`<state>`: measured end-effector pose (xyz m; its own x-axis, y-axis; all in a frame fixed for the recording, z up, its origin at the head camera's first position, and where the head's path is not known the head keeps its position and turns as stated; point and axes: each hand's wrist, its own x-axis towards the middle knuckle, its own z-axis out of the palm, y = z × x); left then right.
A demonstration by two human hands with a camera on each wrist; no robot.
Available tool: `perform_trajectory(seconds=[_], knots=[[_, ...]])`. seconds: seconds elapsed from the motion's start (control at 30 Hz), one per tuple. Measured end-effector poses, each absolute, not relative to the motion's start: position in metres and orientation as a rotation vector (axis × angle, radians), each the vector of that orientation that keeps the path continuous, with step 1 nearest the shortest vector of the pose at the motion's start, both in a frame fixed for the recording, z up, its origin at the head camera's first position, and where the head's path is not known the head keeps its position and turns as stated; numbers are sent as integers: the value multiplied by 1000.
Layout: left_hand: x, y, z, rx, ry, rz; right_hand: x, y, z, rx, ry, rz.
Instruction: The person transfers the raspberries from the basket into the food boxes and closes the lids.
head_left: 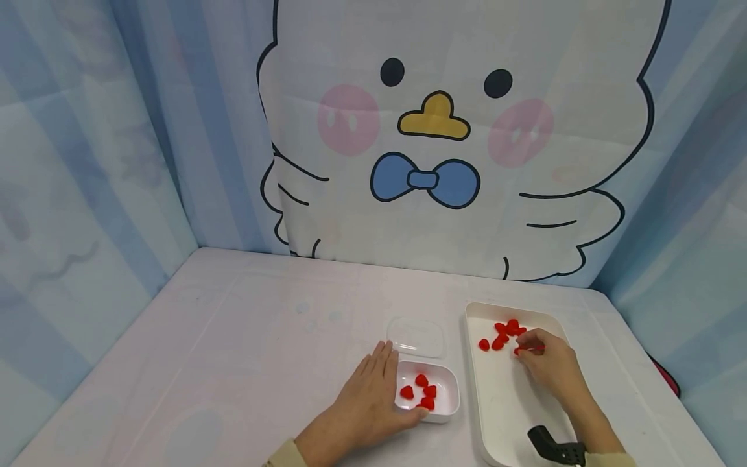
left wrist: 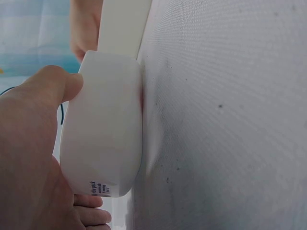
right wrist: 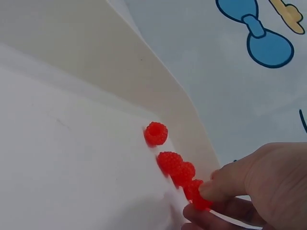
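My left hand (head_left: 370, 395) lies along the left side of a small white container (head_left: 448, 389), fingers straight, thumb (left wrist: 73, 86) touching its near rim. Several red raspberries (head_left: 421, 380) sit inside the container. Over a white tray (head_left: 502, 415) on the right, my right hand (head_left: 551, 363) pinches a red raspberry (right wrist: 201, 200) between thumb and fingers; the fingers partly hide it. Close by in the tray lie more raspberries (right wrist: 169, 163), one (right wrist: 156, 133) a little apart from the others.
A clear plastic lid (head_left: 415, 337) lies on the table (head_left: 251, 337) just behind the container. The tray has a raised wall (head_left: 470, 363) on its left side. A printed curtain (head_left: 350, 227) hangs behind the table.
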<state>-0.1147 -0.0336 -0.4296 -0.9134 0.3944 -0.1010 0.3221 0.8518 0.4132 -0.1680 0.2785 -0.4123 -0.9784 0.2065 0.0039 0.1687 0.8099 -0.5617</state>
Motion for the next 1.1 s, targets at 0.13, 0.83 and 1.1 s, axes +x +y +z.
perform_trajectory(seconds=[0.13, 0.83, 1.1], knots=[[-115, -33, -429, 552, 2842, 586, -165, 276, -411, -314, -2917, 934], [-116, -34, -431, 546, 2836, 594, -146, 247, -400, -339, -2798, 1116], [-115, -33, -430, 546, 2834, 586, -139, 240, -395, -324, -2769, 1153]])
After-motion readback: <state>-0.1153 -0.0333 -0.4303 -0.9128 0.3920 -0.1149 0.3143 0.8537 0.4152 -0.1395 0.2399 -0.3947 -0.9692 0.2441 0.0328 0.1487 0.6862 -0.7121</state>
